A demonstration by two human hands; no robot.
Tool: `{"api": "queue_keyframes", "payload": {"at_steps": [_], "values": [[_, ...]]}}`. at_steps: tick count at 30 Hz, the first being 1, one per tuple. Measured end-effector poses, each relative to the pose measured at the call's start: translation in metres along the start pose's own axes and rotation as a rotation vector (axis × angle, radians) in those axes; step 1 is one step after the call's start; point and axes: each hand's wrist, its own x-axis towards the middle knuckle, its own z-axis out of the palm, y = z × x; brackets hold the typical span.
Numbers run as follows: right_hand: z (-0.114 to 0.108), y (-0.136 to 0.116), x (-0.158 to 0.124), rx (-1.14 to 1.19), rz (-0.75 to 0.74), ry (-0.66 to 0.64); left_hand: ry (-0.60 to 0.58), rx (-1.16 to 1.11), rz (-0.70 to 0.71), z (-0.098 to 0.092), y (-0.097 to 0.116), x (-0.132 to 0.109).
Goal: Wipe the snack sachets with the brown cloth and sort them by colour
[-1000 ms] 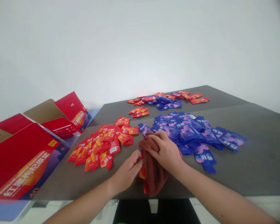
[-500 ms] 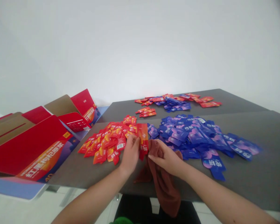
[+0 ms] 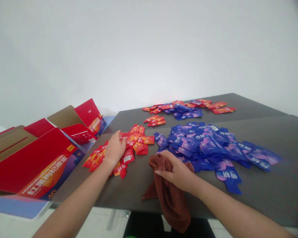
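Observation:
Over the pile of red-orange sachets (image 3: pixel 129 155) at the left lies my left hand (image 3: pixel 114 147), its fingers reaching forward onto the sachets, with no packet visibly lifted in it. My right hand (image 3: pixel 175 168) grips a bunched brown cloth (image 3: pixel 172 198), whose loose end hangs over the front edge of the table. A corner of the cloth rests on the tabletop. Just beyond and to the right of that hand spreads a large heap of blue-purple sachets (image 3: pixel 203 142).
Two open red cartons (image 3: pixel 37 158) stand at the left on a lower blue-white surface (image 3: pixel 22 207). Along the far side of the grey table (image 3: pixel 270 138) are mixed red and blue sachets (image 3: pixel 186 110). A small red group (image 3: pixel 155 120) lies nearer. A white wall rises behind.
My left hand let go of a red sachet, which now lies on the right of the red pile, and moved left over that pile. My right hand keeps its hold on the cloth.

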Motion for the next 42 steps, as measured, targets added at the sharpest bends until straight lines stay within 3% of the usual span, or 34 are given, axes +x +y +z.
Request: {"api": "queue_keyframes", "payload": {"at_steps": [5, 12, 17, 23, 28, 34, 38, 42], "values": [[0.000, -0.001, 0.000, 0.017, -0.012, 0.011, -0.132, 0.086, 0.191, 0.024, 0.038, 0.022], [-0.003, -0.011, 0.000, 0.036, 0.001, -0.010, -0.370, 0.216, 0.308, 0.102, 0.070, 0.106], [-0.006, -0.017, 0.000, 0.041, 0.045, -0.040, -0.474, 0.305, 0.391, 0.151, 0.085, 0.143], [-0.006, -0.019, -0.002, 0.052, 0.057, -0.057, -0.543, 0.410, 0.344, 0.181, 0.087, 0.175], [-0.003, -0.020, -0.002, 0.072, 0.043, -0.066, -0.588, 0.403, 0.410, 0.189, 0.090, 0.188], [-0.004, -0.018, -0.001, 0.063, 0.027, -0.053, -0.502, 0.315, 0.372, 0.183, 0.102, 0.177], [-0.006, -0.017, 0.000, 0.054, 0.030, -0.044, -0.361, 0.143, 0.283, 0.159, 0.110, 0.168], [-0.007, -0.014, -0.001, 0.061, 0.018, -0.014, -0.194, -0.126, 0.186, 0.117, 0.116, 0.150]]}}
